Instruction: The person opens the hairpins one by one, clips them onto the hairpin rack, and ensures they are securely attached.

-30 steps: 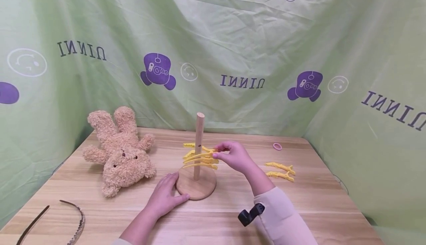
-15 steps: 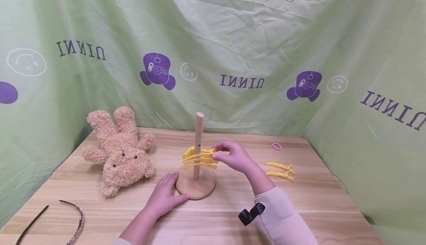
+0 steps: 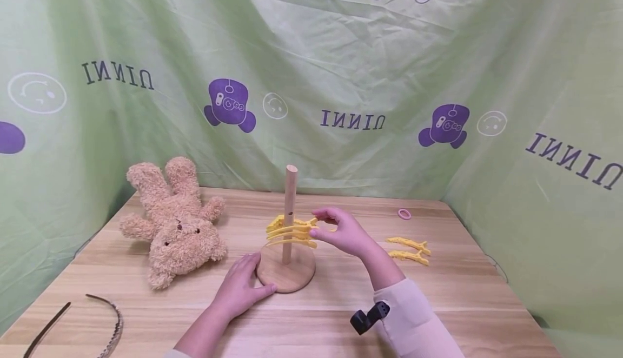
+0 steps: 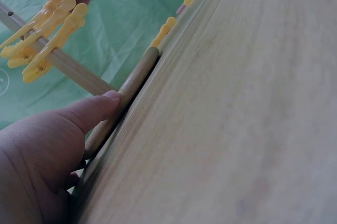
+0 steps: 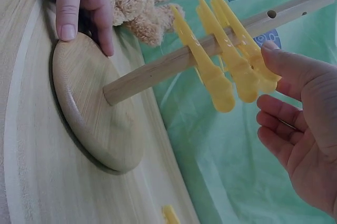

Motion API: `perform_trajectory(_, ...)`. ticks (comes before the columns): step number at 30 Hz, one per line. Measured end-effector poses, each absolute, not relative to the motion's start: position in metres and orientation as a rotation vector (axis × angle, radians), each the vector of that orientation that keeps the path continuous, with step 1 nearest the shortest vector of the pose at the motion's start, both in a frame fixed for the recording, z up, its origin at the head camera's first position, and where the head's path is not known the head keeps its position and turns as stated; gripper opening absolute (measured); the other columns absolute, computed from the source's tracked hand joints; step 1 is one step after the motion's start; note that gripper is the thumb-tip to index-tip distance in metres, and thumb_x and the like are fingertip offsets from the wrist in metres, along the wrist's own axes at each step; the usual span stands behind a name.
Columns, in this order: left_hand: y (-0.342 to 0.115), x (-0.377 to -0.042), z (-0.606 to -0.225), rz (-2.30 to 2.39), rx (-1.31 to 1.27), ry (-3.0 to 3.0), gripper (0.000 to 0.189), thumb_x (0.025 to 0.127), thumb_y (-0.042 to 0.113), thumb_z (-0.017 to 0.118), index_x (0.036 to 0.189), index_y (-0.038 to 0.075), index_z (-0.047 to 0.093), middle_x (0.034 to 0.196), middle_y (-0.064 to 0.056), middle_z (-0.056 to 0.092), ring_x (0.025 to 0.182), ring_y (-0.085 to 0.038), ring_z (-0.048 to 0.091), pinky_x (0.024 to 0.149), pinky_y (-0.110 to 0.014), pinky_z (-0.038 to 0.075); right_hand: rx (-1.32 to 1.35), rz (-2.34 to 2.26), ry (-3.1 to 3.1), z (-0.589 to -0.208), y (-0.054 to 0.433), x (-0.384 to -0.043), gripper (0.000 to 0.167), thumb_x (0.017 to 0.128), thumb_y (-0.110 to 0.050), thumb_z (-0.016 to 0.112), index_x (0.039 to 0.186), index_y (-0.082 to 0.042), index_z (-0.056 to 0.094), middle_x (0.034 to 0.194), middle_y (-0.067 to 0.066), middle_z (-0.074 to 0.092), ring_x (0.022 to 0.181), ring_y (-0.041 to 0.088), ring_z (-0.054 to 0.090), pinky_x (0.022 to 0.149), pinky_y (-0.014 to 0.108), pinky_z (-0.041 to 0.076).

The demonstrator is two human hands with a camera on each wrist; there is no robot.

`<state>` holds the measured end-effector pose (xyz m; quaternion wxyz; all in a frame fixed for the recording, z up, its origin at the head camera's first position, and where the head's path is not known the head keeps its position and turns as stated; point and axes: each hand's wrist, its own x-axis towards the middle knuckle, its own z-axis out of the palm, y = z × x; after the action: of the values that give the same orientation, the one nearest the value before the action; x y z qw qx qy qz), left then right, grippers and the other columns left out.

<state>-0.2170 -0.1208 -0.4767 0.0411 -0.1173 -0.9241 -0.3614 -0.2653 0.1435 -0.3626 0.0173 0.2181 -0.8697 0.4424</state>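
Note:
A wooden stand (image 3: 287,271) has a round base and an upright rod. Three yellow hair clips (image 3: 292,233) are clamped across the rod, one above another. My left hand (image 3: 240,287) holds the near-left rim of the base, with thumb and fingers spread along it. My right hand (image 3: 343,231) is at the right ends of the clips. In the right wrist view, its thumb (image 5: 287,60) lies by the end of the topmost clip (image 5: 245,39), and the other fingers stand apart from the clips. Whether the index finger touches that clip is hidden.
Two more yellow hair clips (image 3: 409,251) lie right of the stand, with a pink hair tie (image 3: 404,214) behind them. A plush bear (image 3: 182,233) lies at the left. Dark headbands (image 3: 118,323) lie at the front left. A green curtain (image 3: 311,66) hangs behind the table.
The topmost clip's raised upper arm has come down, so that the clip is closed on the rod. The right thumb and index finger have spread apart at its end. The left hand has stayed put.

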Motion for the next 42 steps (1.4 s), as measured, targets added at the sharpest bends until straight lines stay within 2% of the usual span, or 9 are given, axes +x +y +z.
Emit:
perform_trajectory(10, -0.122, -0.218, -0.478, -1.094, -0.356, -2.832, 0.095, 0.076, 0.051, 0.077, 0.142, -0.008, 0.043, 0.148, -0.026, 0.044, 0.142, -0.045, 0.032, 0.12, -0.059, 0.022, 0.493, 1.372, -2.699, -0.377, 0.181, -0.255, 0.051, 0.088, -0.026, 0.073, 0.133, -0.007, 0.058, 0.131, 0.014, 0.063, 0.128, 0.035, 0.055, 0.111, 0.052, 0.042)
perform_trajectory(20, -0.122, -0.219, -0.481, -1.093, -0.339, -2.84, 0.093, 0.077, 0.05, 0.077, 0.142, -0.007, 0.043, 0.149, -0.025, 0.044, 0.143, -0.044, 0.032, 0.119, -0.059, 0.024, 0.239, 1.313, -2.675, -0.406, 0.243, -0.245, 0.051, 0.089, -0.026, 0.073, 0.131, -0.002, 0.058, 0.13, 0.021, 0.062, 0.126, 0.039, 0.055, 0.109, 0.053, 0.044)
perform_trajectory(29, -0.122, -0.216, -0.477, -1.081, -0.345, -2.844, 0.094, 0.076, 0.05, 0.078, 0.142, -0.007, 0.044, 0.148, -0.025, 0.044, 0.142, -0.045, 0.033, 0.119, -0.059, 0.025, 0.066, 1.281, -2.675, -0.425, 0.292, -0.237, 0.054, 0.093, -0.025, 0.067, 0.136, 0.004, 0.05, 0.134, 0.028, 0.056, 0.127, 0.041, 0.051, 0.112, 0.054, 0.039)
perform_trajectory(33, -0.122, -0.215, -0.476, -1.076, -0.348, -2.848, 0.093, 0.077, 0.05, 0.078, 0.142, -0.008, 0.044, 0.148, -0.026, 0.044, 0.142, -0.045, 0.033, 0.119, -0.059, 0.025, -0.005, 1.277, -2.662, -0.432, 0.31, -0.232, 0.055, 0.094, -0.023, 0.066, 0.136, 0.007, 0.049, 0.133, 0.03, 0.055, 0.124, 0.041, 0.052, 0.11, 0.051, 0.04)
perform_trajectory(39, -0.121, -0.216, -0.477, -1.066, -0.355, -2.844, 0.093, 0.077, 0.05, 0.077, 0.141, -0.008, 0.044, 0.148, -0.026, 0.045, 0.142, -0.045, 0.034, 0.119, -0.059, 0.025, -0.233, 1.406, -2.676, -0.44, 0.331, -0.224, 0.064, 0.093, -0.031, 0.067, 0.142, 0.001, 0.043, 0.143, 0.027, 0.045, 0.131, 0.041, 0.043, 0.114, 0.054, 0.035)
perform_trajectory(42, -0.121, -0.217, -0.477, -1.065, -0.359, -2.841, 0.092, 0.077, 0.05, 0.077, 0.141, -0.008, 0.044, 0.147, -0.026, 0.045, 0.142, -0.045, 0.034, 0.119, -0.059, 0.025, -0.267, 1.373, -2.708, -0.445, 0.34, -0.224, 0.067, 0.093, -0.034, 0.067, 0.143, 0.002, 0.041, 0.144, 0.029, 0.044, 0.13, 0.043, 0.045, 0.113, 0.055, 0.036)
